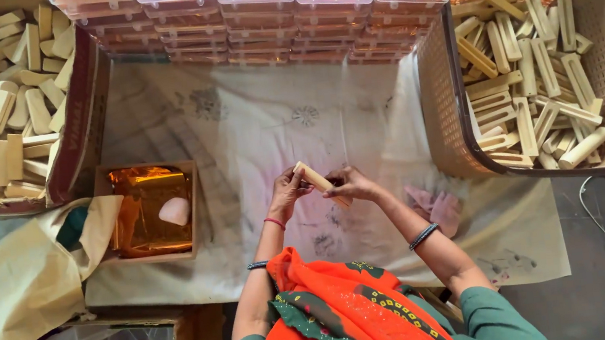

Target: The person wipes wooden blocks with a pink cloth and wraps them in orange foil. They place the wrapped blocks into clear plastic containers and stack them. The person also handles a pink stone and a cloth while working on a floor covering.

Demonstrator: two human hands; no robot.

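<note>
A pale wooden stick point(312, 176) is held between both hands above a white patterned cloth point(250, 122). My left hand point(288, 192) grips its near-left end, with a red thread at the wrist. My right hand point(350, 183) pinches its other end, and a dark bangle sits further up that arm. An orange and green scarf point(343, 311) covers my chest below.
A cardboard box point(76, 144) of wooden blocks lies at the left. A tan plastic basket point(440, 99) with slotted wooden sticks sits at the right. Stacked clear plastic cases point(260, 14) line the back. A small box with orange foil point(146, 208) and a pink cloth point(433, 204) lie nearby.
</note>
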